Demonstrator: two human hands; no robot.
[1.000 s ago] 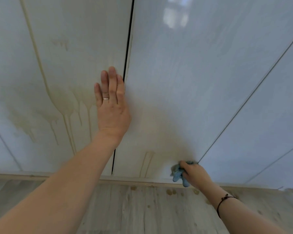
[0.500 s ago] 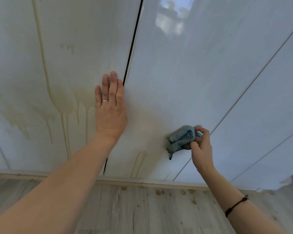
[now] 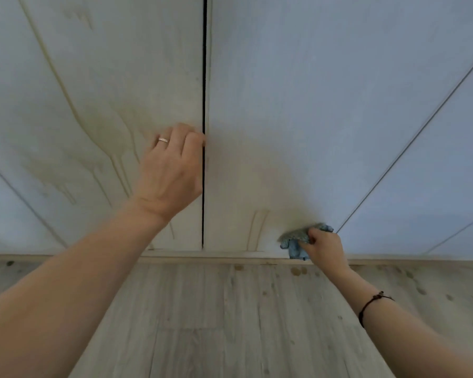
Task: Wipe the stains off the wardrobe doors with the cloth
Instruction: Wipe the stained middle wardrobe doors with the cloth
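Now the right hand (image 3: 325, 248) grips the crumpled blue cloth (image 3: 294, 241), pressing it low against the pale glossy right wardrobe door (image 3: 311, 91), just above the light wooden base strip (image 3: 202, 257). Beside it sits a faint brownish smear, with thin drip lines running down to its left. Over on the pale left wardrobe door (image 3: 107, 77), long yellowish-brown drip stains (image 3: 115, 165) streak downward. The left hand (image 3: 170, 173) rests by the dark gap (image 3: 203, 77) between the doors, fingers bent; I can't tell if they hook the edge.
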